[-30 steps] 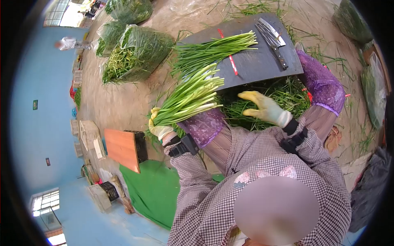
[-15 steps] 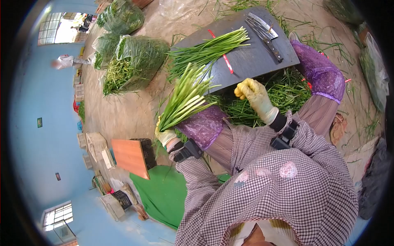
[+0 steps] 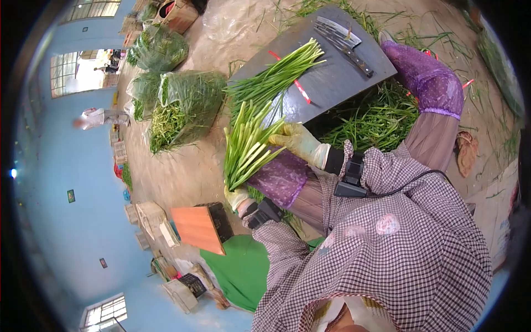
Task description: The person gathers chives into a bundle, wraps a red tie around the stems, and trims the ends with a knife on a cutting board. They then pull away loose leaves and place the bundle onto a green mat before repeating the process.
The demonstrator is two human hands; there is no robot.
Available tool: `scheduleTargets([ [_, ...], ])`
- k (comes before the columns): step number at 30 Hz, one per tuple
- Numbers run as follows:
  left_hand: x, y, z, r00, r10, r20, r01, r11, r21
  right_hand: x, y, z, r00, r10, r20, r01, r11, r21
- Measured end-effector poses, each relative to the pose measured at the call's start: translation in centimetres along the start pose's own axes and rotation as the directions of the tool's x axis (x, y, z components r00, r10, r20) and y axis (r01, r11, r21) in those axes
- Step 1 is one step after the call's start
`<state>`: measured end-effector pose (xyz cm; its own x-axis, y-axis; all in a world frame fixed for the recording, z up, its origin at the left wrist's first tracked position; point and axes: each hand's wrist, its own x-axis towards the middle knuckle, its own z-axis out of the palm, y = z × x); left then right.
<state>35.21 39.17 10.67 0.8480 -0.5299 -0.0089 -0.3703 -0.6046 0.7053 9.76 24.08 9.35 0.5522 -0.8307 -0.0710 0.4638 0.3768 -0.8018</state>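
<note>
My left hand (image 3: 237, 197), in a pale yellow-green glove, is closed around the lower end of a bunch of garlic chives (image 3: 248, 146), whose pale stems fan upward. My right hand (image 3: 298, 143), in a yellowed glove, reaches the right side of this bunch, its fingers closed on the pale stems; the fingertips are partly hidden. On the dark board (image 3: 345, 77) ahead lies a second pile of chives (image 3: 276, 72) across a red-and-white tie strip (image 3: 302, 92). A knife (image 3: 344, 44) with a dark handle rests to the right of the pile.
Loose chives (image 3: 373, 119) lie under the board, between my knees. Several stuffed plastic bags of greens (image 3: 193, 99) stand on the floor at left. An orange-brown panel (image 3: 197, 228) and green cloth (image 3: 235, 271) are at lower left. Another person (image 3: 98, 118) stands far off by the wall.
My right hand has moved left and down from beside the board to the chives in my left hand. The left hand still holds its bunch, now more upright. The camera view has shifted.
</note>
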Motion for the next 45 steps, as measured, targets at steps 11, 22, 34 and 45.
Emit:
scheduleTargets([
  [11,1.8,-4.3,0.8,0.999,0.019,0.026,-0.010,0.955,-0.295,-2.6,-8.6,-7.8,0.990,-0.080,-0.113,0.128,0.843,0.522],
  [22,3.6,-4.0,1.0,0.931,-0.037,0.364,0.354,0.345,-0.869,2.5,-7.6,-2.9,0.972,-0.067,0.225,0.230,0.448,-0.864],
  [34,2.6,-4.4,1.2,0.940,-0.076,0.332,0.336,0.370,-0.866,-5.1,-11.7,-14.6,0.688,-0.403,0.604,0.668,0.025,-0.744],
  [45,0.6,1.5,1.8,0.913,0.152,0.378,0.404,-0.205,-0.892,-3.5,-7.1,-6.5,0.942,-0.099,0.321,0.306,0.645,-0.700],
])
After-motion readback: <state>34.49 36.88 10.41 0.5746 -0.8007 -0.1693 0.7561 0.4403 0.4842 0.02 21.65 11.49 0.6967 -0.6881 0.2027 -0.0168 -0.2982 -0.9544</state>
